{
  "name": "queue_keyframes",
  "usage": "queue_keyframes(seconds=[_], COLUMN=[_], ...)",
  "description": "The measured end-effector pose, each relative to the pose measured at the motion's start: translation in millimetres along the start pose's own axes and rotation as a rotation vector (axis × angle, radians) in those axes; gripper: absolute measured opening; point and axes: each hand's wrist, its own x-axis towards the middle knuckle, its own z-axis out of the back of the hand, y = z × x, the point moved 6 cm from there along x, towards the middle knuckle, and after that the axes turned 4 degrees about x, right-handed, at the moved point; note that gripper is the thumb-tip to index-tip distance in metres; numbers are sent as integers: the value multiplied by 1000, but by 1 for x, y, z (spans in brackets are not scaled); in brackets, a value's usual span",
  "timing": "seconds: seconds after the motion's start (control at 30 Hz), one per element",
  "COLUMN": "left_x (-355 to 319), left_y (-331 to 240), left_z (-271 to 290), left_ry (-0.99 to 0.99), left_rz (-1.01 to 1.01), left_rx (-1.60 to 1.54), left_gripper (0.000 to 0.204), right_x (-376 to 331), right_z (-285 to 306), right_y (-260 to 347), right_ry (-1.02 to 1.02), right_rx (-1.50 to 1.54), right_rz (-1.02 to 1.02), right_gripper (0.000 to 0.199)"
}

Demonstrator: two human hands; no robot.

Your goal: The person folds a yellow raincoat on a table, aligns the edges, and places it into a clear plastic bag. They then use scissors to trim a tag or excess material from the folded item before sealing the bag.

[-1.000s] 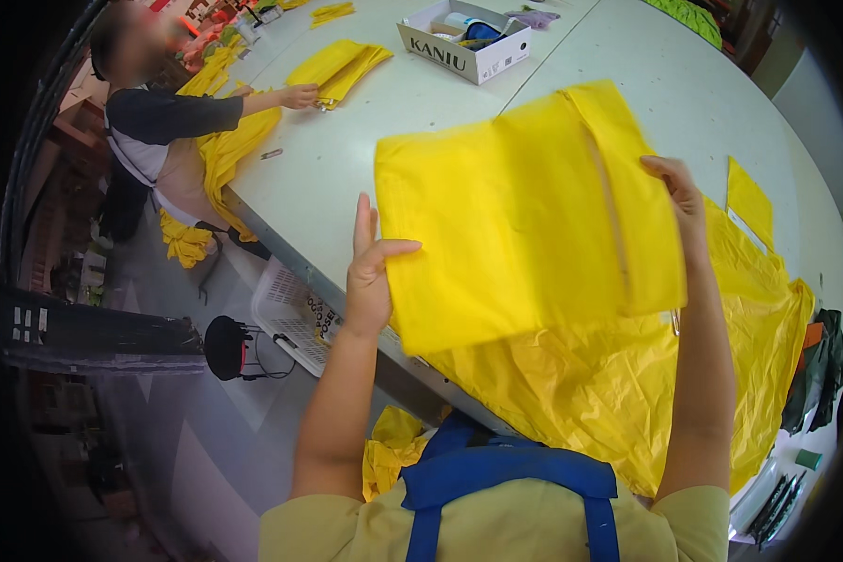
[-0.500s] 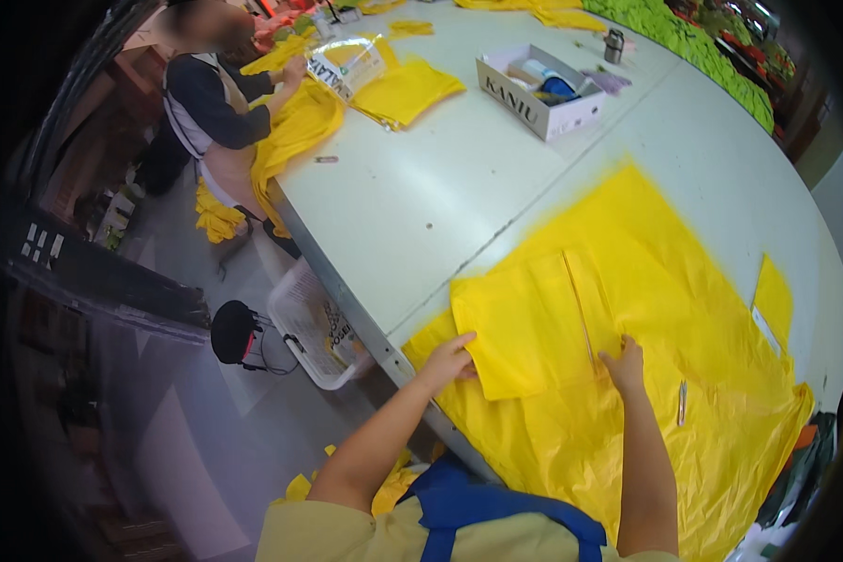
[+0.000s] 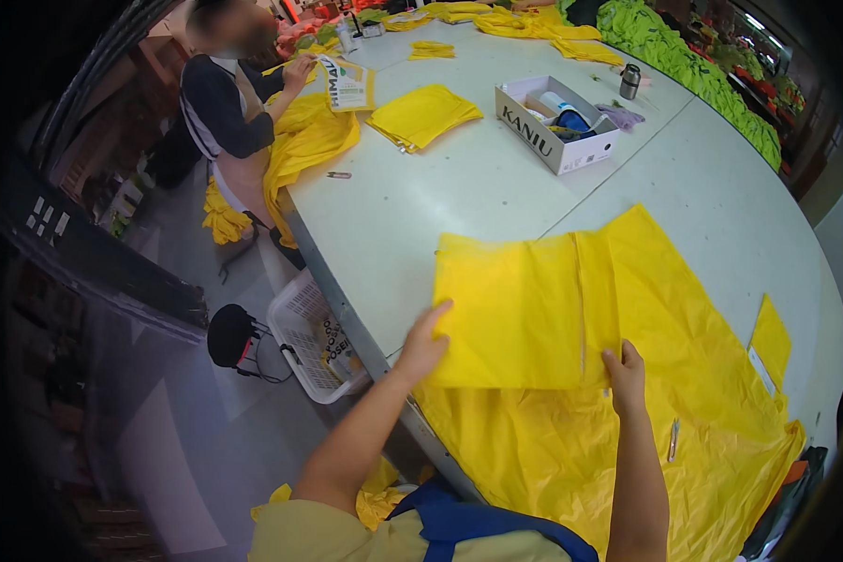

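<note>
Between my hands is a folded yellow garment point(image 3: 510, 314), flat and squared, with a thin dark line running down its right part. My left hand point(image 3: 425, 348) grips its left edge, fingers partly hidden behind the cloth. My right hand point(image 3: 626, 375) pinches its lower right edge between thumb and fingers. Under and behind it spreads a large, crinkled yellow sheet point(image 3: 571, 459) that covers the near side of the table. On this sheet, right of my right hand, lies a small pair of thread snips point(image 3: 673, 440).
Farther along the pale table point(image 3: 421, 197) stand an open white box point(image 3: 581, 155) and a metal flask point(image 3: 630, 82). Beyond a stack of folded yellow cloth point(image 3: 426, 114), another person point(image 3: 229, 103) handles a packet. A white basket point(image 3: 300, 309) and black stool point(image 3: 232, 335) stand left, below the table edge.
Both my hands have raised the folded garment off the sheet and squared it toward me. The other person has turned the packet more upright.
</note>
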Motion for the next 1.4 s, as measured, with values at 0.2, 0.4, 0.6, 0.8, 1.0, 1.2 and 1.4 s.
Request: queue_keyframes(seconds=[0.2,0.4,0.6,0.8,1.0,1.2,1.4], left_x=[52,60,55,66,74,65,62], left_y=[55,113,134,137,131,143,144], left_z=[63,59,42,37,39,41,47], left_ry=[-143,-298,-382,-347,-425,-429,-396], left_rz=[137,467,504,592,531,560,591], left_rx=[-172,-515,-698,-732,-737,-867,-923], left_gripper=[64,67,68,71,83,80,77], right_x=[-19,-53,-76,-75,-65,-61,-56], right_z=[-36,-7,28,28,34,21,11], right_y=[7,-56,-76,-80,-119,-119,-111], right_ry=[107,58,-63,-88,-81,-50,-51], right_rx=[-35,-103,-111,-175,-220,-310,-476], right_rz=[-142,-262,-312,-301,-219,-198,-164], right_gripper=[40,34,31,29,27,27,34])
